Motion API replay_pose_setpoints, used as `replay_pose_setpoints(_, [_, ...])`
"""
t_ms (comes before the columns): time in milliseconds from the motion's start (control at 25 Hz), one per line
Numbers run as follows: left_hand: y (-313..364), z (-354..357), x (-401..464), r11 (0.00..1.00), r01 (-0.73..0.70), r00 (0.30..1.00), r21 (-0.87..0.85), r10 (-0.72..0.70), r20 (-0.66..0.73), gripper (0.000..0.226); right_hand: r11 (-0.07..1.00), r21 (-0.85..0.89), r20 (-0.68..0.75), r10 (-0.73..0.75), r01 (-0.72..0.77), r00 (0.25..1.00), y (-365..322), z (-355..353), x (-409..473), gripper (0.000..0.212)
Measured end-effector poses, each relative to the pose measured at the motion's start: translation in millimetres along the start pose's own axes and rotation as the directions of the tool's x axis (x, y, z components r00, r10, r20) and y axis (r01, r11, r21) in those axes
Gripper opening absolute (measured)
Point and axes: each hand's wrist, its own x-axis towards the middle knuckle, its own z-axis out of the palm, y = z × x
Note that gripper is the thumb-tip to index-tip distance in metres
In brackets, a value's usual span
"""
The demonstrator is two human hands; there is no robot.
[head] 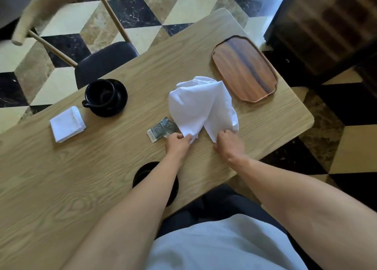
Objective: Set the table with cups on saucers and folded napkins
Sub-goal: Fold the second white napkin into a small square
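Observation:
A loose white napkin (201, 106) billows above the middle of the wooden table (71, 178). My left hand (177, 144) pinches one near corner of it and my right hand (229, 145) pinches the other. A folded white napkin (67, 123) lies at the left. Beyond it a black cup (100, 93) stands on a black saucer (120, 100). A second black saucer (142, 172) sits near the front edge, mostly hidden under my left forearm; I cannot tell whether a cup is on it.
A brown wooden tray (244, 68) lies at the table's far right. Small grey-green packets (163, 129) rest just left of the loose napkin. A chair (106, 59) with a dark seat stands at the far side. A dark cabinet (326, 25) is at the upper right.

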Motion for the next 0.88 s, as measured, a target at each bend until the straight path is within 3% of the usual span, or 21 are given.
replay_pose_setpoints(120, [19.7, -25.4, -2.6, 0.977, -0.11, 0.991, -0.182, 0.094, -0.094, 0.015, 0.993, 0.093, -0.098, 0.087, -0.077, 0.991, 0.2, -14.9, -9.6, 0.018])
replay_pose_setpoints(280, [59.0, -66.2, -8.4, 0.897, -0.223, 0.972, -0.381, 0.173, -0.16, 0.004, 0.895, 0.411, -0.265, 0.302, -0.177, 0.916, 2.4, -54.4, -25.2, 0.012])
replay_pose_setpoints(400, [91.9, -90.3, -10.3, 0.821, -0.308, 0.949, -0.481, 0.229, -0.217, 0.012, 0.873, 0.479, -0.39, 0.303, -0.09, 0.869, 3.9, -85.0, -27.1, 0.014])
replay_pose_setpoints(520, [118.7, -109.6, -13.6, 0.786, -0.381, 0.911, -0.487, 0.231, -0.341, 0.026, 0.891, 0.454, -0.479, 0.214, 0.031, 0.851, 7.9, -115.2, -23.7, 0.017])
replay_pose_setpoints(720, [151.6, -129.8, -15.6, 0.772, -0.469, 0.845, -0.429, 0.249, -0.474, 0.009, 0.832, 0.516, -0.602, 0.18, 0.206, 0.778, 28.3, -168.9, 4.7, 0.016])
replay_pose_setpoints(880, [176.2, -136.6, -26.4, 0.659, -0.487, 0.839, -0.573, 0.171, -0.517, 0.008, 0.803, 0.529, -0.631, 0.156, 0.275, 0.76, 54.8, -218.0, 50.1, 0.016])
